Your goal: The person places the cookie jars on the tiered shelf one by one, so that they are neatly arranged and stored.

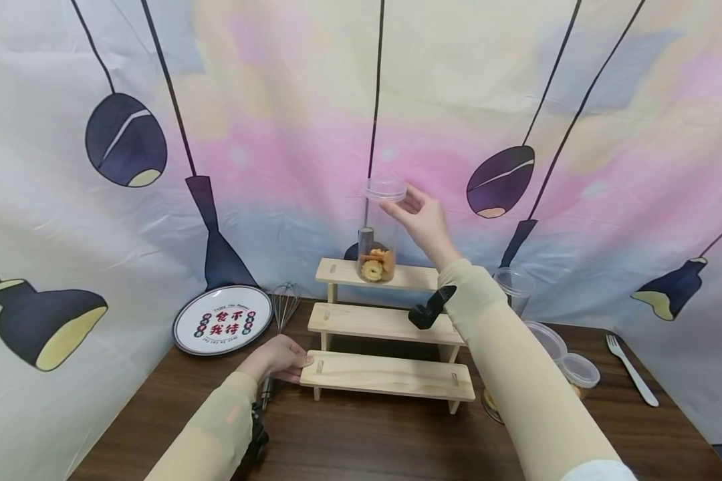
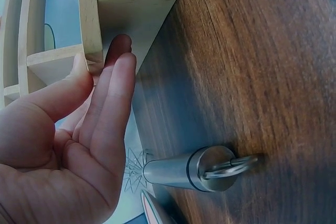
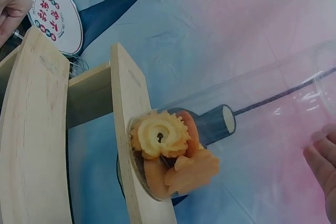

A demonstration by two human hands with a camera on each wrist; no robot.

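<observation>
A three-step wooden display rack (image 1: 385,371) stands on the brown table. My left hand (image 1: 277,359) pinches the left end of its lowest step, thumb on top and fingers beneath, as the left wrist view confirms. On the top step is a tall clear jar (image 1: 378,224) with a few flower-shaped cookies (image 3: 160,136) at its bottom. My right hand (image 1: 424,220) holds this jar by its upper part, just under the clear lid (image 1: 387,189). In the right wrist view the jar's base meets the top board, and only some fingertips (image 3: 323,161) show.
Left of the rack lie a whisk (image 1: 284,307) and a white plate (image 1: 222,321) with red lettering, leaning on the cloth backdrop. Behind my right forearm are more clear jars (image 1: 579,369), partly hidden. A white fork (image 1: 632,371) lies at the far right.
</observation>
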